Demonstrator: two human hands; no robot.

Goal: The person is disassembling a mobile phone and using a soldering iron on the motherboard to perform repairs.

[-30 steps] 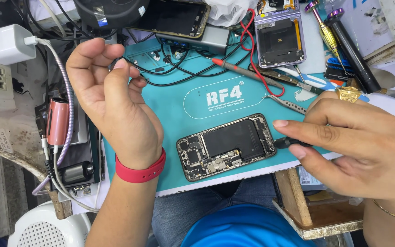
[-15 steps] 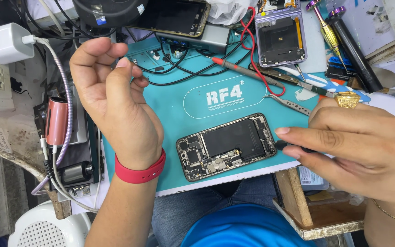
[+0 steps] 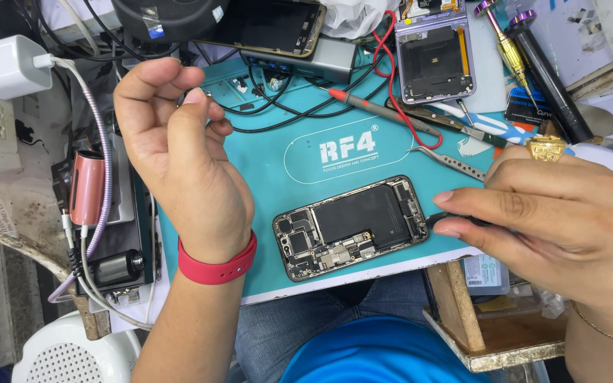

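I'm working on the opened phone (image 3: pixel 352 227), lying back-off and slightly tilted on the teal mat (image 3: pixel 271 149), near the mat's front edge on the worktop.

My right hand (image 3: pixel 555 220) is pinching a thin dark tool (image 3: pixel 455 221) between thumb and forefinger, grip closed tight on it, tip touching the phone's right end. My left hand (image 3: pixel 179 163) is hovering raised above the mat's left side, fingers curled toward the thumb; I can't tell whether anything small is pinched in there.

Risks as I'm reading them:
- Nothing is bracing the phone. Pushing with the tool could be sliding it left or off the front edge of the mat.
- The tool tip is sitting right at the exposed board and battery area. A slip could be gouging a connector or the dark cell.
- The red probe lead (image 3: pixel 391 85) and black cables (image 3: pixel 278 106) are trailing across the mat just behind the phone; my wrist could be snagging them.
- Tweezers (image 3: pixel 455 164) are lying just beside my right knuckles, easy to knock.
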